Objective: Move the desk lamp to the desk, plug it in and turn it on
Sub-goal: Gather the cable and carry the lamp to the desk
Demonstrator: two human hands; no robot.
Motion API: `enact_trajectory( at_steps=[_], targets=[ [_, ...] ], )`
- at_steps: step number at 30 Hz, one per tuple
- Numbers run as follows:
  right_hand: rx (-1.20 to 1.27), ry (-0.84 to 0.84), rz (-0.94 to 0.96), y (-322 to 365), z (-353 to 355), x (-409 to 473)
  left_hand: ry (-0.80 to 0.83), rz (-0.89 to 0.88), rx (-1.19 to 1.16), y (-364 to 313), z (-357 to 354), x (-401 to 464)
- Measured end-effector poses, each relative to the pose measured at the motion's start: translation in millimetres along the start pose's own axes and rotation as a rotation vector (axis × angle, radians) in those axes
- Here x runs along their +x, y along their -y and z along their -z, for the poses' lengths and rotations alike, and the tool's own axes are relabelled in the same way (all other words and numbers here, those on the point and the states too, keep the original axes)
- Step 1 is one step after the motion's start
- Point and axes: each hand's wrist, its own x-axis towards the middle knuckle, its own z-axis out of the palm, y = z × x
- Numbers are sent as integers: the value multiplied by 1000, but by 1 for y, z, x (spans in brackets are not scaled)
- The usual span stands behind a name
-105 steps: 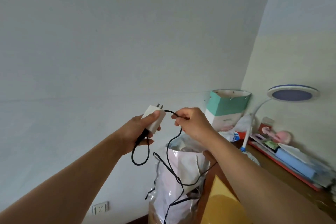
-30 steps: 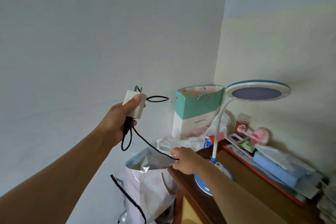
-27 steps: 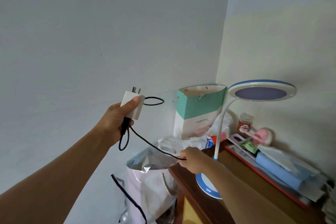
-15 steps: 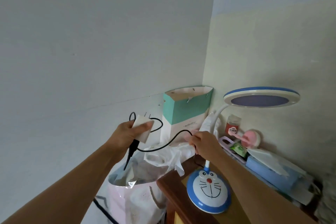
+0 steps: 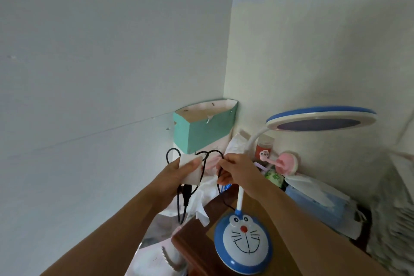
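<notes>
Both hands raised before the room corner, close together. Left hand (image 5: 177, 173) gripping the white square plug adapter (image 5: 190, 169), thumb laid across its face; prongs hidden, not to be made out. Right hand (image 5: 235, 169) pinching the thin black power cord (image 5: 210, 154) just beside the adapter, fingers curled round it. Cord looped above and behind the adapter, more loops hanging below the left hand, one strand trailing down toward the lamp's base; its join to the base hidden behind the right wrist.

Blue-and-white desk lamp with a cartoon cat face on its round base (image 5: 243, 238) standing upright on the brown wooden tabletop (image 5: 197, 251) near its front corner, white bendy neck partly hidden behind the right forearm, flat round head well above, off to the right.

Behind the hands, teal-and-white paper gift bag (image 5: 206, 127) in the corner against the wall. White plastic bags (image 5: 201, 199) bunched beside the tabletop edge, lower parts cut off at the frame bottom. Small red-labelled jar (image 5: 264, 148), pink round-ended object (image 5: 287, 162) and pale blue box (image 5: 318, 201) along the right wall; far right edge blurred, contents unclear.
</notes>
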Motion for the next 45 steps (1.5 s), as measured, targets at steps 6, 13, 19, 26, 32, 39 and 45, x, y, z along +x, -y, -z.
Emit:
enact_trajectory(
  at_steps=[6,13,19,26,32,39,45],
  targets=[
    [33,29,18,0,6,1,94,31,9,7,-5,16],
    [70,-34,30,5,6,-1,110,17,103,14,-15,24],
    [-32,-115,84,7,9,-3,135,50,56,28,-29,29],
    [-185,-223,123,2,9,-6,114,50,72,35,-32,34],
    [-332,-302,200,-9,8,-15,23,51,42,44,-19,35],
    [-433,-557,58,-51,11,-24,-39,26,-25,50,-19,41],
    [-523,-471,107,-50,8,-10,-49,-12,-45,52,-22,46]
  ],
)
